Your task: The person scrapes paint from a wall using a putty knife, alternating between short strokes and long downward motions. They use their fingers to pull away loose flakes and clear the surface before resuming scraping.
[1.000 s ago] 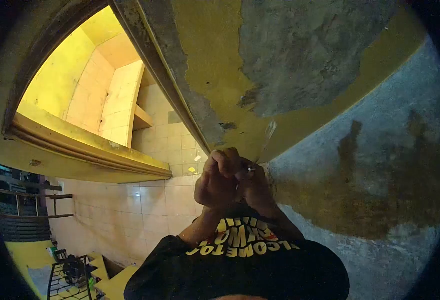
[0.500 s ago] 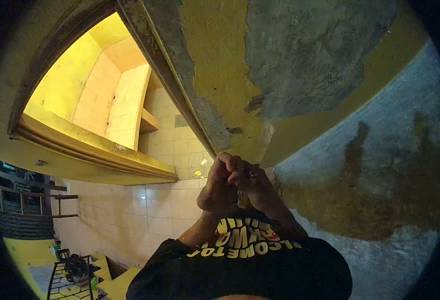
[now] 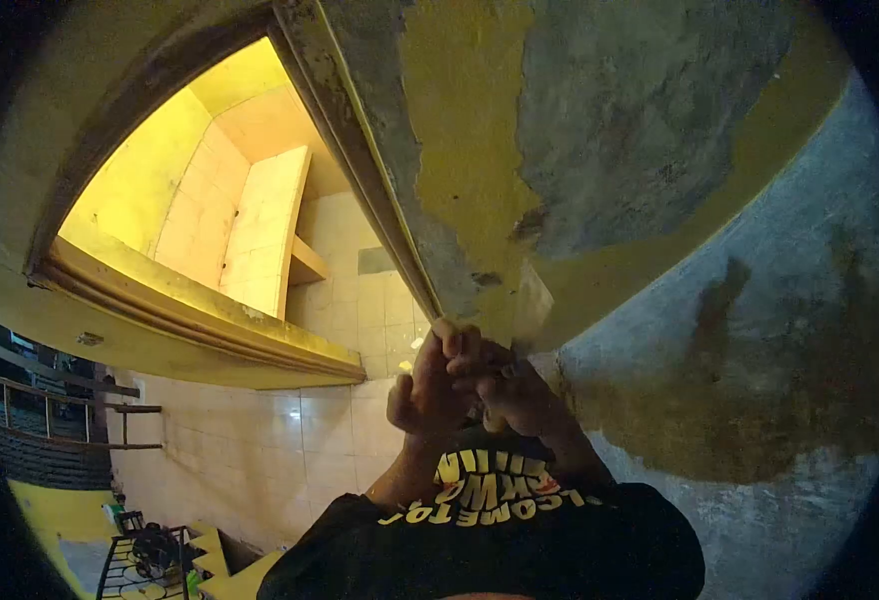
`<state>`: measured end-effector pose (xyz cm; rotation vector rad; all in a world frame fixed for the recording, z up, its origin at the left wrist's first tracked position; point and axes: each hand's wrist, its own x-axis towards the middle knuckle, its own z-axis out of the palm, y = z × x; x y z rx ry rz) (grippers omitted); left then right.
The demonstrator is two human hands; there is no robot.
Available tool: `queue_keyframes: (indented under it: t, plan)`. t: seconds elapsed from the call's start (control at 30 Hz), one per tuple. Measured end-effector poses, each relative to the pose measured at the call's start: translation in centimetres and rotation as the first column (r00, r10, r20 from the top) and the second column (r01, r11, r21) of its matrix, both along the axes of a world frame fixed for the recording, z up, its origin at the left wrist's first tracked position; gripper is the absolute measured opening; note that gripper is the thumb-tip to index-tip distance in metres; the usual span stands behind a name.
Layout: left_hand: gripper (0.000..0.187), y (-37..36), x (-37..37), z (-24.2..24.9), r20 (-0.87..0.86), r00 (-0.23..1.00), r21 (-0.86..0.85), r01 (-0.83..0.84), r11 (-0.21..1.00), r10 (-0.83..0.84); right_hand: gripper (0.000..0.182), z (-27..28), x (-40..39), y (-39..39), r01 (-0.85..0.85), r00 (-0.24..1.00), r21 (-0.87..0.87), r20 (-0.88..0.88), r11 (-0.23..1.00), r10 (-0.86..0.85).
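Note:
My left hand and my right hand are clasped together in front of me, raised toward the wall. Both close on the handle of a scraper, which the fingers hide. Its pale flat blade sticks up from my right hand and lies against the wall where yellow paint meets bare grey plaster. My black sleeves with yellow lettering fill the bottom centre.
A worn door frame runs diagonally just left of my hands. Beyond it lies a yellow-lit tiled room with a ledge. A railing and a metal rack sit at lower left.
My clasped hands and the scraper have shifted slightly right. The blade shows shorter and closer against the wall. The view has turned a little, moving the door frame rightward.

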<state>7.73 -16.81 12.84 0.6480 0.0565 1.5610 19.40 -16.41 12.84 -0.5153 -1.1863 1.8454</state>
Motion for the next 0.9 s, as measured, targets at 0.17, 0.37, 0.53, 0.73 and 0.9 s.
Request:
queue_keyframes:
  t: [0.17, 0.37, 0.53, 0.73, 0.9]
  plan:
    - [0.048, -1.8, -1.5, -2.0, -0.234, 0.968, 0.015, 0.095, 0.995, -0.089, 0.036, 0.6, -0.4, -0.6, -0.146, 0.977, -0.124, -0.177, 0.982, 0.122]
    - [0.050, -1.8, -0.8, -2.2, -0.274, 0.961, 0.070, -0.021, 0.997, 0.039, 0.019, -0.5, -1.2, -2.2, 0.098, 0.957, 0.151, 0.257, 0.984, -0.135]
    - [0.052, -2.4, -0.7, -2.3, -0.266, 0.964, -0.026, -0.027, 0.999, 0.019, 0.022, -0.1, -0.4, -1.3, 0.077, 0.967, 0.148, 0.228, 0.986, -0.109]
    - [0.049, -2.9, -1.3, -1.2, -0.352, 0.933, -0.061, 0.055, 0.997, -0.074, 0.035, 1.7, 0.8, -0.3, -0.241, 0.966, 0.051, -0.080, 0.969, 0.245]
    - [0.042, -2.6, -1.5, -1.5, -0.583, 0.812, -0.140, -0.095, 0.986, -0.004, 0.042, -0.5, 0.4, -0.5, -0.132, 0.991, -0.011, -0.014, 0.991, 0.132]
